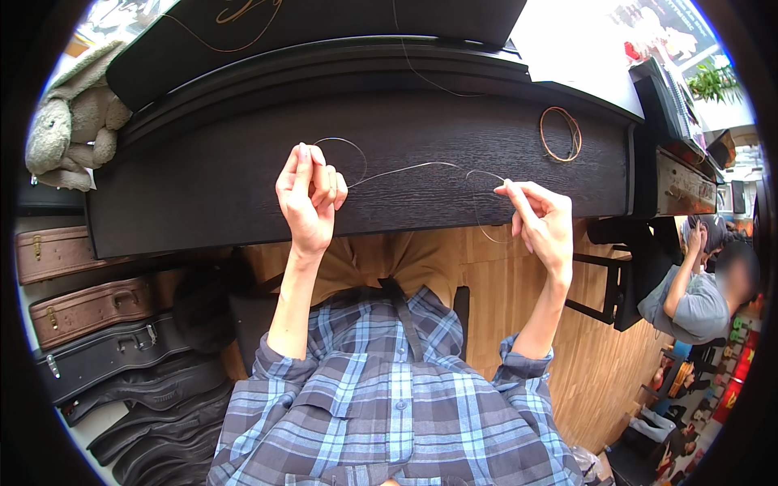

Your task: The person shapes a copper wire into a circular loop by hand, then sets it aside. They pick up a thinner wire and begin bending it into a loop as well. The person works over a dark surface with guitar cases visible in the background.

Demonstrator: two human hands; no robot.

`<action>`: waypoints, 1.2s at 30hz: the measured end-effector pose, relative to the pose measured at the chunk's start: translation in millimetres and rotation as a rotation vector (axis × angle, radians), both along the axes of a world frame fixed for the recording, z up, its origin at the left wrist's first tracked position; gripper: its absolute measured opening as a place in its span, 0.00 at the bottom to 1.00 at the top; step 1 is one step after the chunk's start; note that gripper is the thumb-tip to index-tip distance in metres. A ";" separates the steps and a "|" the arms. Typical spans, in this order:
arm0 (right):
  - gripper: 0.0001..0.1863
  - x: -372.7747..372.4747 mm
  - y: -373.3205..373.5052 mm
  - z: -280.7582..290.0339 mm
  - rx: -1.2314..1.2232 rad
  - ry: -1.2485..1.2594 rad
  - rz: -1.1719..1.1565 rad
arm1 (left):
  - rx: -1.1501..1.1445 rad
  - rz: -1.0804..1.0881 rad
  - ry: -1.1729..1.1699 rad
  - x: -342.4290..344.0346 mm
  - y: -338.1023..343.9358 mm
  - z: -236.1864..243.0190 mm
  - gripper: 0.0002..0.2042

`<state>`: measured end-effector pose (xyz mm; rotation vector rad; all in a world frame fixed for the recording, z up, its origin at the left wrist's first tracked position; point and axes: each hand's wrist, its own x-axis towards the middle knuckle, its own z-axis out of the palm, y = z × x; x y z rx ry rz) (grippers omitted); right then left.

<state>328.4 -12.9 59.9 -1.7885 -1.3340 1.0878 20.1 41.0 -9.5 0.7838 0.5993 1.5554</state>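
Observation:
A thin, pale instrument string (pixel 428 164) runs slack between my hands, above a dark wood-grained piano-like surface (pixel 243 186). My left hand (pixel 310 194) has its fingers curled and pressed together on one part of the string; a loop of it arcs out beside the fingers. With thumb and forefinger, my right hand (pixel 541 223) pinches the string farther right, and a loose curl hangs down beside it. Past my right hand lies a coiled copper-coloured string (pixel 560 134), flat on the dark surface.
A plush toy (pixel 77 121) sits at the far left. Brown instrument cases (pixel 97 301) and black ones (pixel 113 347) are stacked below it. White sheets (pixel 575 49) lie at the back right. Another person (pixel 689 296) sits at the right, over a wooden floor (pixel 519 300).

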 end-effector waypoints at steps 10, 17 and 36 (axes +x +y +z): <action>0.12 -37.4 -1.8 -19.1 0.268 -0.085 -0.197 | -0.008 -0.013 0.021 -0.3 0.2 -0.6 0.15; 0.13 -42.8 7.6 -28.8 0.391 -0.205 -0.283 | 0.002 -0.028 0.012 -0.5 0.1 -0.9 0.15; 0.14 -80.7 21.5 -29.3 0.149 0.172 -0.123 | 0.025 -0.075 0.098 0.5 -0.3 -2.1 0.15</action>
